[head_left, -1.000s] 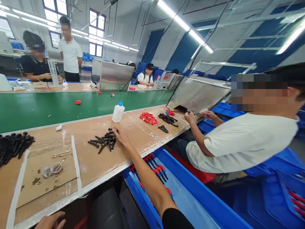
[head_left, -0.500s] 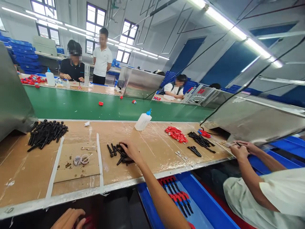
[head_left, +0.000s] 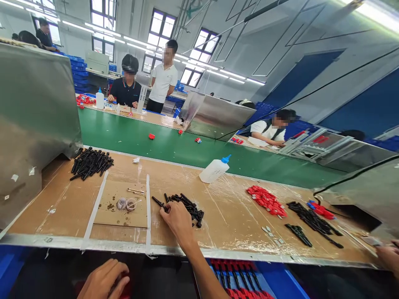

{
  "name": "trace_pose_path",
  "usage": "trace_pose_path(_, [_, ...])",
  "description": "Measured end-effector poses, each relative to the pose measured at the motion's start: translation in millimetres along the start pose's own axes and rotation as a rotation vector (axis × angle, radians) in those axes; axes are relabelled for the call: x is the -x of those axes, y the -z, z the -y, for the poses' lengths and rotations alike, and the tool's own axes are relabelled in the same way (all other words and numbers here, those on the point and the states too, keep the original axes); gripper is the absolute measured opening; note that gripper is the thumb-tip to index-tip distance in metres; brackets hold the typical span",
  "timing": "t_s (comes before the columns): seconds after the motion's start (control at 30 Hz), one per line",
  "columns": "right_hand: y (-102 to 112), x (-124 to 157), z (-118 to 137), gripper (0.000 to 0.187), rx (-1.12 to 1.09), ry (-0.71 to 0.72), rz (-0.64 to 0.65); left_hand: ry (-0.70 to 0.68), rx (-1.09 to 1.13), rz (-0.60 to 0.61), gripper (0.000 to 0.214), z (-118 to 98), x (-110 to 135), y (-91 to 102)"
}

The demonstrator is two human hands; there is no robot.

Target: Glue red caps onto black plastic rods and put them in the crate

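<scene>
My right hand (head_left: pixel 178 224) rests on the table at the left side of a small heap of black rod-shaped parts (head_left: pixel 187 203). Its thumb and fingers close on one black rod (head_left: pixel 158 202), whose far end sticks out to the left. The palm hides part of the heap. Below the table's front edge, my left hand (head_left: pixel 106 279) hovers with loosely bent fingers, the thumb apart, and nothing visible in it. To the left of my right hand, two small round cups (head_left: pixel 126 204) stand on a stained cardboard piece (head_left: pixel 102 216), with thin sticks near them.
A bigger black rod pile (head_left: pixel 92 162) lies at left. A white bottle with blue tip (head_left: pixel 215 170) leans behind my right hand. Red parts (head_left: pixel 266 201) and more black rods (head_left: pixel 311 218) lie right, near a co-worker's hand (head_left: pixel 388 253). A blue tray (head_left: pixel 274 276) sits below the edge.
The view has swung left. My right hand has gone from atop the heap to its left side, where its fingers close on a rod; the heap looks more spread out.
</scene>
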State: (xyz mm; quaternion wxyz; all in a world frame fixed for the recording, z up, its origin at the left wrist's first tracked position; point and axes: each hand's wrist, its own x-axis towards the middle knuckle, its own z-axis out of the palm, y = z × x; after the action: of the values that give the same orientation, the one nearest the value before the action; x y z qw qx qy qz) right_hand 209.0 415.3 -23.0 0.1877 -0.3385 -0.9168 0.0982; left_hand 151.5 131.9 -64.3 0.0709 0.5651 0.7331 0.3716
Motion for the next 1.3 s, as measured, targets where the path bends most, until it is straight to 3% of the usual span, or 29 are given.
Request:
trace_pose_path(0.07, [11.8, 6.2, 0.9, 0.013, -0.029, -0.008, 0.024, -0.04, -0.027, -0.061, 0.013, -4.3, -6.2, 0.5])
trace_pose_path(0.13, [27.3, 18.2, 4.6, 0.013, -0.083, 0.019, 0.079, -0.106, -0.123, -0.196, 0.019, -11.9, -15.9, 0.4])
trace_pose_path(0.2, [42.1, 36.2, 14.1, 0.009, -0.155, 0.085, 0.183, -0.171, -0.274, -0.32, 0.028, -21.1, -27.5, -0.1])
trace_pose_path(0.27, [53.2, 56.3, 27.6, 0.004, -0.275, 0.166, 0.344, -0.233, -0.396, -0.364, 0.037, -28.8, -38.2, -0.9])
trace_pose_path(0.4, [61.4, 80.4, 48.9, 0.009, -0.506, 0.173, 0.568, -0.303, -0.415, -0.217, 0.034, -33.3, -46.7, -1.0])
trace_pose_path(0.5, [55.3, 74.5, 50.1, 0.011, -0.693, 0.056, 0.631, -0.1, -0.182, -0.08, 0.027, -32.2, -41.1, 2.5])
trace_pose_path(0.57, [44.0, 62.0, 47.3, 0.023, -0.853, -0.044, 0.59, 0.152, 0.145, -0.045, 0.024, -31.8, -36.7, 5.7])
trace_pose_path(0.67, [19.0, 39.9, 45.3, 0.035, -0.953, -0.153, 0.358, 0.484, 0.712, -0.118, 0.025, -28.7, -35.8, 7.4])
trace_pose_path(0.73, [2.4, 27.6, 47.2, 0.042, -0.897, -0.155, 0.246, 0.615, 1.085, -0.189, 0.03, -23.0, -39.3, 5.2])
trace_pose_path(0.87, [-16.1, 13.8, 56.3, 0.043, -0.798, -0.108, 0.192, 0.728, 1.674, -0.261, 0.035, -8.8, -47.9, 0.4])
trace_pose_path(1.03, [-15.7, 7.8, 76.2, 0.03, -0.755, -0.03, 0.156, 0.774, 1.867, -0.238, 0.036, -0.9, -50.4, 5.4])
trace_pose_path(1.3, [-7.2, -0.5, 95.9, 0.013, -0.641, 0.099, 0.027, 0.863, 1.863, -0.16, 0.034, 2.7, -54.4, 14.9])
